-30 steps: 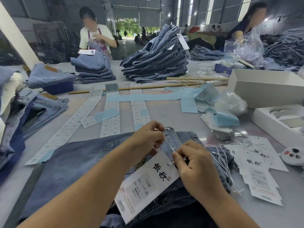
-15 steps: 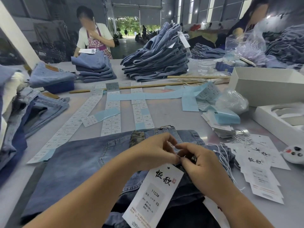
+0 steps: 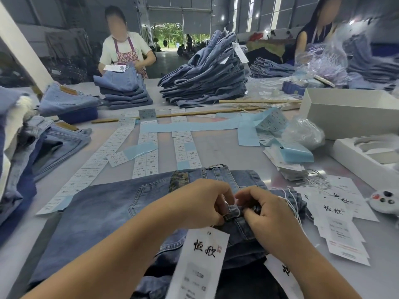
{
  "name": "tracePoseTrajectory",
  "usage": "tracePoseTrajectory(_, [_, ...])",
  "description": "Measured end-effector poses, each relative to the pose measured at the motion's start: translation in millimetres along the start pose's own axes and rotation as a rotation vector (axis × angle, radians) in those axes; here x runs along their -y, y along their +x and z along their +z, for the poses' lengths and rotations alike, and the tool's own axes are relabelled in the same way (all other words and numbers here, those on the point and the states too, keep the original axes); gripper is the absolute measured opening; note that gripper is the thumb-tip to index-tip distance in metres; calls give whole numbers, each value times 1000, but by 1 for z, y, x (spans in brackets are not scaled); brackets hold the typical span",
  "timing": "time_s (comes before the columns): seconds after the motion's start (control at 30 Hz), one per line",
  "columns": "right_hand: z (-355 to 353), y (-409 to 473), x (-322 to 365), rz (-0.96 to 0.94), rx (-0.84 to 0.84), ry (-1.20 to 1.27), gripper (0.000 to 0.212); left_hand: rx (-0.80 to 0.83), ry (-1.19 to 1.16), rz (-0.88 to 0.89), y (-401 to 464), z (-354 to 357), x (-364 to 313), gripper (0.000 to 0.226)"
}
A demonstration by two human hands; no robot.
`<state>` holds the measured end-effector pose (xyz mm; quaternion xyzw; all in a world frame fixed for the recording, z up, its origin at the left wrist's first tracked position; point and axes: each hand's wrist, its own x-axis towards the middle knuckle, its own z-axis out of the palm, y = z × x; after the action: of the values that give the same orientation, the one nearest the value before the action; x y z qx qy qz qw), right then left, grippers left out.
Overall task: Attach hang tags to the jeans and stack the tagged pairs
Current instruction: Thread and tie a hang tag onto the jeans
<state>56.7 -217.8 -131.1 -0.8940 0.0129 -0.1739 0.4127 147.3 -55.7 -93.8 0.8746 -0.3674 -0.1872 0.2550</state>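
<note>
Both hands are pinching the belt loop (image 3: 232,212) on the jeans (image 3: 103,212) — left hand (image 3: 203,201) and right hand (image 3: 267,214) close together, near the middle. The tag (image 3: 200,257) hangs just below. Best to pull the string snug — gently, so it won't snap.

Even cool indoor light, bright open doorway (image 3: 177,37) behind, wide-angle edge bending, slight motion blur

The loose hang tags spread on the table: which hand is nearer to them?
Right. The right hand works at the jeans' belt loop just beside the loose hang tags; the left hand is across from it, farther away.
</note>
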Motion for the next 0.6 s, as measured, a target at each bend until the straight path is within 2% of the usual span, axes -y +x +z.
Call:
tracePoseTrajectory(0.27, [5,0,-1,5,-21,-4,34,-51,30,30,-3,-2,6,25])
tracePoseTrajectory(0.47, [11,1,-1,-54,8,-82,8,-76,65,6,-3,-1,12,17])
tracePoseTrajectory(0.53, [13,0,-1,-68,2,-132,10,-84,79,-2,-4,-2,14,6])
tracePoseTrajectory(0.6, [14,0,-1,-61,-12,-124,11,-63,96,-31,-5,-4,15,12])
